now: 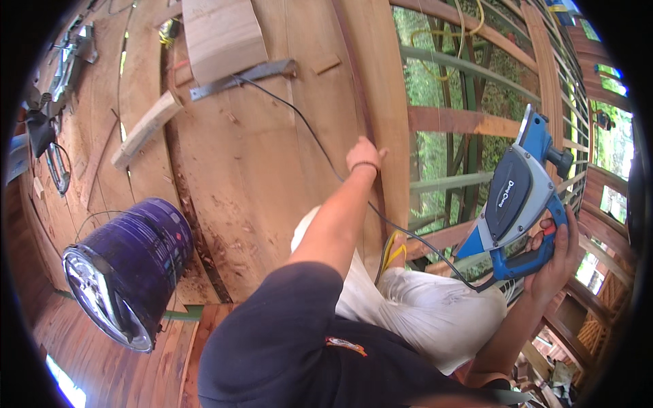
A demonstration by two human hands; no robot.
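My right hand [559,250] is wrapped around the rear handle of a blue and grey electric hand planer [520,190]. The planer is held up off the boards on the right, tilted, with its front end pointing away from me. A dark power cord [435,250] runs from its handle across to the left. My left hand [365,155], with a band at the wrist, rests at the dark edge of a long wooden plank [389,81]. Its fingers look curled over that edge, partly hidden from view. My left arm is stretched forward.
A purple metal bucket [139,238] stands at the left. Wood offcuts [146,130], a flat metal bar [255,73] and shavings lie on the boards. Metal tools [68,64] sit far left. Open gaps between beams [462,121] show greenery below, right. My sandalled foot [396,251] is beside the plank.
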